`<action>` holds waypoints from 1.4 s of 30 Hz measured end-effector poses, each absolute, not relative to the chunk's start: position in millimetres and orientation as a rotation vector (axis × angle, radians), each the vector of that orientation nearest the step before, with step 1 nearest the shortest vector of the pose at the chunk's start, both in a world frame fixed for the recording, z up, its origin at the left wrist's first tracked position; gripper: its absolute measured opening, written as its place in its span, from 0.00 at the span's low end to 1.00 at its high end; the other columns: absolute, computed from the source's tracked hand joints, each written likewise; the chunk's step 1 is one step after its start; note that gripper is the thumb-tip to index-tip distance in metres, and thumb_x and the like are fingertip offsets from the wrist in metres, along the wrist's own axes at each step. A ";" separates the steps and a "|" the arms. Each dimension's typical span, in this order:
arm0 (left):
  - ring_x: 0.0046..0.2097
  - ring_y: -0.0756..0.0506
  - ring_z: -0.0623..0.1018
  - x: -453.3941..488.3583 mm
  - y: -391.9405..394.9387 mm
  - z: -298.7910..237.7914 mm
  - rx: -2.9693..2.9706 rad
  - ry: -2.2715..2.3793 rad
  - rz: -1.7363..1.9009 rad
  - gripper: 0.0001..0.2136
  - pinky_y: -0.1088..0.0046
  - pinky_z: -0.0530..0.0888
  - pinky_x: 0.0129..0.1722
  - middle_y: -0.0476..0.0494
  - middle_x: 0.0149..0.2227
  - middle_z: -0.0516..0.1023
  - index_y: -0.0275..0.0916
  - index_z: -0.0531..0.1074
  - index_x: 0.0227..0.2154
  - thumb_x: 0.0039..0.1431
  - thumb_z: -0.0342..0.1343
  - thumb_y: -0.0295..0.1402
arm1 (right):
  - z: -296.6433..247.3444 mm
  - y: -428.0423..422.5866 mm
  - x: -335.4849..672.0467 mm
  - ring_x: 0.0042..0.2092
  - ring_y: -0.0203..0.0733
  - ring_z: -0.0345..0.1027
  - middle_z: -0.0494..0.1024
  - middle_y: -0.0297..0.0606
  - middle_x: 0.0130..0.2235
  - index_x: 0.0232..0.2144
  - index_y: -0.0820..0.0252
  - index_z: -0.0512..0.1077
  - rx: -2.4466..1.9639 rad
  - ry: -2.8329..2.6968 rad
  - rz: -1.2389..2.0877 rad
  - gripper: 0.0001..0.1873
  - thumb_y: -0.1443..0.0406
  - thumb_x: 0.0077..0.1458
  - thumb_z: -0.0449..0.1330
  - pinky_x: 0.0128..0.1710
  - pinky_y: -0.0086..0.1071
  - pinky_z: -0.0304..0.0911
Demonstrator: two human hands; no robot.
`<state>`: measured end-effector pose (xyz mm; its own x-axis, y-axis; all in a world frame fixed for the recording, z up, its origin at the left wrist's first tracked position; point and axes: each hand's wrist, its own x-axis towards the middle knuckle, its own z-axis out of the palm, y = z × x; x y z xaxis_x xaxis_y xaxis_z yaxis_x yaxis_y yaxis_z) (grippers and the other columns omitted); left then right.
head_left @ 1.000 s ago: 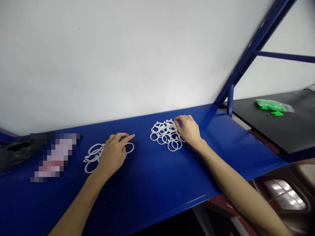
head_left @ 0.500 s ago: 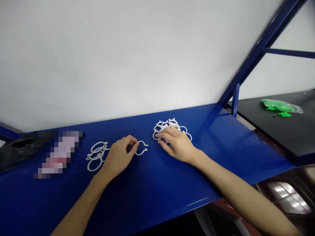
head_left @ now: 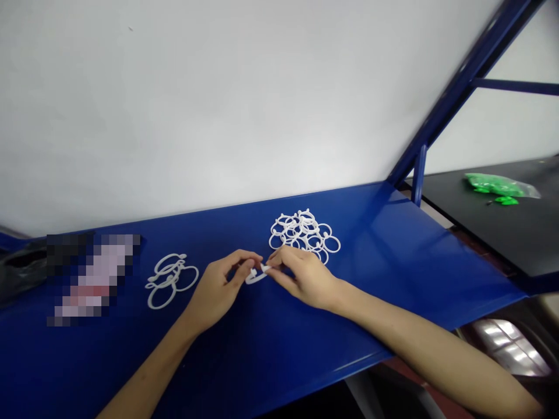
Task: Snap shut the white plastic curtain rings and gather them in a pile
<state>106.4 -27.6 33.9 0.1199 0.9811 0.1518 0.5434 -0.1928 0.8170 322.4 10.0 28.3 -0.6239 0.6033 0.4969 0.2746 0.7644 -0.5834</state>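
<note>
Over the middle of the blue table [head_left: 279, 349], both hands pinch one white plastic ring [head_left: 257, 278] with small knobs at its ends. My left hand [head_left: 225, 282] is closed on its left end between thumb and fingers. At its other end, my right hand [head_left: 303, 276] grips with thumb and forefinger. The fingers hide part of the ring, and I cannot tell whether its ends are joined. A pile of white rings [head_left: 325, 228] lies just behind my right hand. To the left of my left hand lies a smaller group of white rings [head_left: 161, 297], partly overlapping.
A black plastic bag [head_left: 21, 273] and a pixelated pinkish item [head_left: 100, 273] lie at the table's left. White wall [head_left: 218, 116] rises behind. A blue frame post [head_left: 437, 131] stands at the right. Beyond it, a black table [head_left: 480, 227] carries a clear bag of green pieces [head_left: 500, 185].
My right hand has come from the ring pile leftward and nearer, meeting my left hand at the held ring. The ring has turned in the fingers. The view has shifted slightly.
</note>
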 end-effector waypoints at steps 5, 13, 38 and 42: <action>0.38 0.47 0.80 100.5 -28.4 36.4 1.968 1.431 1.109 0.16 0.71 0.76 0.41 0.45 0.40 0.83 0.43 0.79 0.43 0.65 0.53 0.47 | 26.4 9.8 322.0 0.35 0.38 0.74 0.78 0.39 0.36 0.37 0.59 0.69 -0.761 -2.200 0.640 0.07 0.62 0.67 0.56 0.35 0.32 0.70; 0.34 0.49 0.80 112.6 -32.7 32.0 2.089 1.452 1.188 0.12 0.75 0.77 0.37 0.48 0.34 0.82 0.44 0.81 0.38 0.66 0.55 0.42 | 28.0 9.0 322.1 0.36 0.37 0.72 0.77 0.40 0.37 0.41 0.61 0.72 -0.635 -2.269 0.523 0.10 0.63 0.71 0.51 0.37 0.31 0.69; 0.33 0.48 0.81 109.8 -25.2 24.5 2.053 1.474 1.149 0.11 0.74 0.76 0.33 0.49 0.34 0.84 0.44 0.78 0.39 0.65 0.54 0.44 | 28.8 13.2 326.4 0.35 0.38 0.66 0.76 0.41 0.35 0.40 0.62 0.73 -0.642 -2.467 0.031 0.14 0.68 0.71 0.48 0.35 0.31 0.63; 0.42 0.42 0.79 83.4 -12.7 24.8 2.242 1.819 0.936 0.13 0.64 0.75 0.45 0.44 0.42 0.83 0.42 0.77 0.44 0.67 0.49 0.39 | 45.3 52.6 336.3 0.39 0.41 0.69 0.77 0.42 0.37 0.41 0.62 0.74 -1.007 -2.334 -0.006 0.11 0.66 0.70 0.52 0.39 0.32 0.64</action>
<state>83.4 -12.7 24.8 0.0938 0.9158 0.3904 0.8501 -0.2778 0.4473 336.3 52.6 45.3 -0.5393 0.6628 0.5195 0.6654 0.7134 -0.2196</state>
